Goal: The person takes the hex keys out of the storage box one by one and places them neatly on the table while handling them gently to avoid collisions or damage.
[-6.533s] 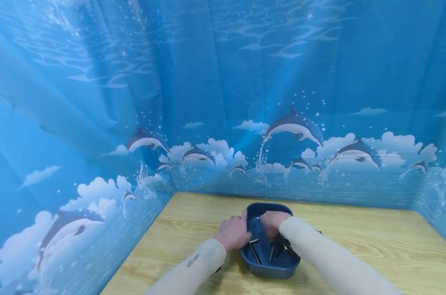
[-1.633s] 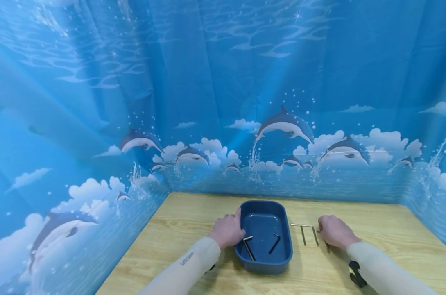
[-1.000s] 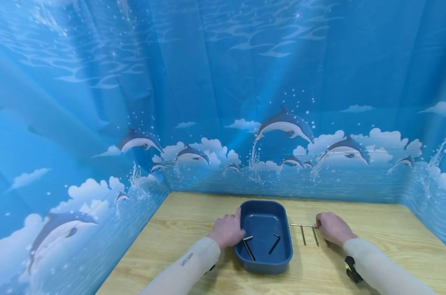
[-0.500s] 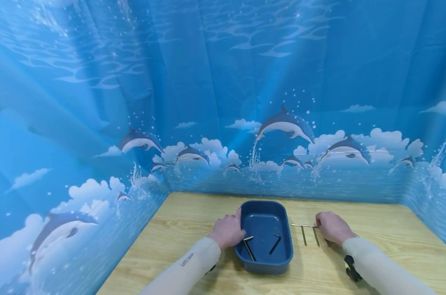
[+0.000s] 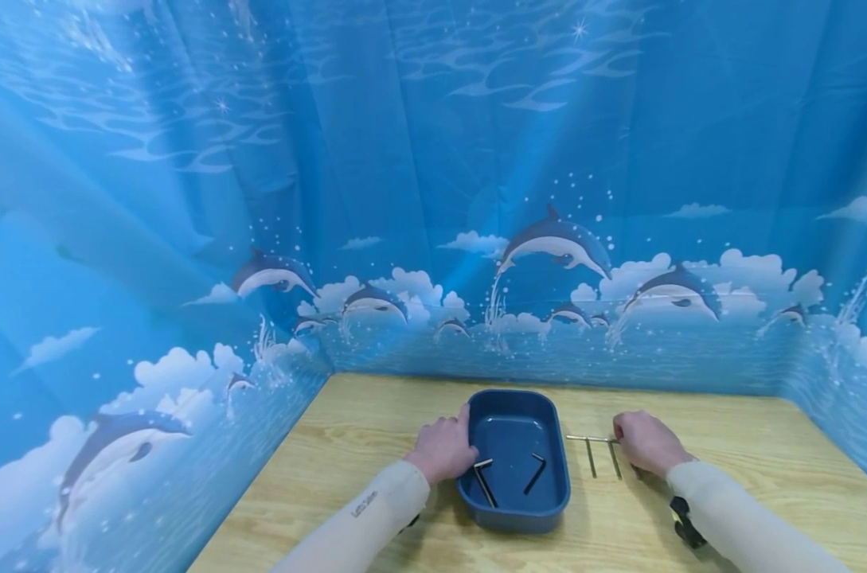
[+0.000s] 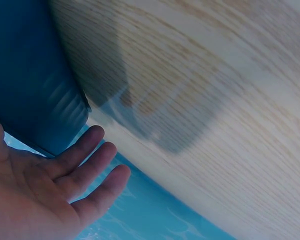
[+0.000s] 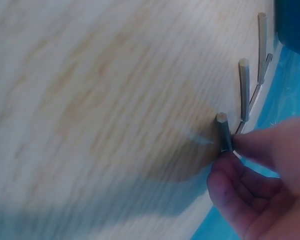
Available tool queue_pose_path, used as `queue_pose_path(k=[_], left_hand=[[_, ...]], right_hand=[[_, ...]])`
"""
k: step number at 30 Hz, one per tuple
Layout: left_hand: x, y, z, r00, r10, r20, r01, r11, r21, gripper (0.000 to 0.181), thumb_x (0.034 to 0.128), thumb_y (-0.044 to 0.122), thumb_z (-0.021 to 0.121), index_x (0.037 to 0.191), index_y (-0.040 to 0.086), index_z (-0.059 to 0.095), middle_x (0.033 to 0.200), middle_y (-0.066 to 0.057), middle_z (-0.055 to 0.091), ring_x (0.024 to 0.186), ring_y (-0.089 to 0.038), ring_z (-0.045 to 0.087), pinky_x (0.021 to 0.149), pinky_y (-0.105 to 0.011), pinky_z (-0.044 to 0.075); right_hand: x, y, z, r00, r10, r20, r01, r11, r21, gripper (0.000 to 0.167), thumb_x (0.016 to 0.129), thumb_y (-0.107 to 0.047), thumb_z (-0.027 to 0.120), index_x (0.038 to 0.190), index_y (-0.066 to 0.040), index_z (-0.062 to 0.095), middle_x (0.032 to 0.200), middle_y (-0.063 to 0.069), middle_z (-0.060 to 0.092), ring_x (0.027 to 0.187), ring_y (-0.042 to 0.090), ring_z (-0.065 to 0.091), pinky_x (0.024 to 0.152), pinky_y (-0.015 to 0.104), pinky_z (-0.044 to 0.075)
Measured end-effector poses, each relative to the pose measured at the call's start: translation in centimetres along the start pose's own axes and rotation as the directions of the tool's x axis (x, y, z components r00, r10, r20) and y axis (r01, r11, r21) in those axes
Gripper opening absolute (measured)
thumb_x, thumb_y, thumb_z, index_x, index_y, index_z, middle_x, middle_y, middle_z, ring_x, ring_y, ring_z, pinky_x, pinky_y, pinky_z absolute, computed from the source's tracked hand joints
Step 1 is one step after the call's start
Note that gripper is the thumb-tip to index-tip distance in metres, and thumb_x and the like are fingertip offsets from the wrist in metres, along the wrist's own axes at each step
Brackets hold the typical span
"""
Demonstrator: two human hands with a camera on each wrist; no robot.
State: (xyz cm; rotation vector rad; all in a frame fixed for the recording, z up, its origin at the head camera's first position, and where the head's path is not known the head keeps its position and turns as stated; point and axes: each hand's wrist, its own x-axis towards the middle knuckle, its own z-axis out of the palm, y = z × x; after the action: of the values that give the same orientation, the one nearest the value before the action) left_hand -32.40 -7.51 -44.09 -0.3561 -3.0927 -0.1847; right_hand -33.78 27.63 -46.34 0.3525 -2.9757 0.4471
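Note:
My left hand rests against the left rim of a dark blue bin. In the left wrist view, several of its fingers stretch loosely beside the bin's outer wall. Inside the bin lie two hex keys, one at left and one at right. Right of the bin, my right hand pinches the short-to-see hex key between thumb and fingers, down at the table. Two more hex keys, one nearer the bin and one beside it, lie in a row with it, long arms parallel.
The wooden table reaches back to a blue curtain printed with dolphins, which encloses it at the back and sides. A black strap sits at the right wrist.
Earlier my right hand was inside the bin; it moved out to the right, where hex keys now lie in a row. Since one second ago, hardly anything moves. The left hand stays at the bin.

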Motion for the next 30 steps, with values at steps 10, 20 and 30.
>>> queue_pose_path(k=[10,20,30], left_hand=[[-0.2,0.1,0.0,1.000,0.019,-0.002,-0.019,1.000,0.014,0.073,0.0955,0.036,0.062,0.156,0.008,0.033,0.128,-0.013,0.067,0.114,-0.030,0.064,0.095,-0.051,0.051],[0.0,-0.3,0.3,0.999,0.033,-0.022,-0.032,0.999,0.030,0.073,0.0937,0.036,0.063,0.155,0.007,0.035,0.124,-0.013,0.068,0.111,-0.031,0.065,0.092,-0.051,0.052],[-0.2,-0.1,0.1,1.000,0.020,-0.007,-0.020,1.000,0.020,0.074,0.0947,0.037,0.063,0.156,0.008,0.034,0.127,-0.013,0.067,0.114,-0.031,0.064,0.095,-0.052,0.051]], right_hand=[[-0.6,-2.2,-1.2,0.999,-0.036,-0.019,0.034,0.997,-0.074,0.013,0.089,-0.009,0.065,0.078,-0.010,0.059,0.069,0.001,0.056,0.061,0.016,0.049,0.054,0.034,0.040],[-0.3,-8.4,-3.2,0.990,-0.137,-0.037,0.135,0.989,-0.063,0.032,0.087,-0.009,0.060,0.058,-0.016,0.046,0.054,-0.005,0.035,0.051,0.012,0.030,0.050,0.030,0.027],[1.1,-11.6,-4.0,0.989,-0.144,0.045,0.144,0.989,-0.018,0.038,0.090,-0.014,0.065,0.057,-0.017,0.047,0.051,-0.005,0.038,0.046,0.011,0.033,0.048,0.028,0.028]])
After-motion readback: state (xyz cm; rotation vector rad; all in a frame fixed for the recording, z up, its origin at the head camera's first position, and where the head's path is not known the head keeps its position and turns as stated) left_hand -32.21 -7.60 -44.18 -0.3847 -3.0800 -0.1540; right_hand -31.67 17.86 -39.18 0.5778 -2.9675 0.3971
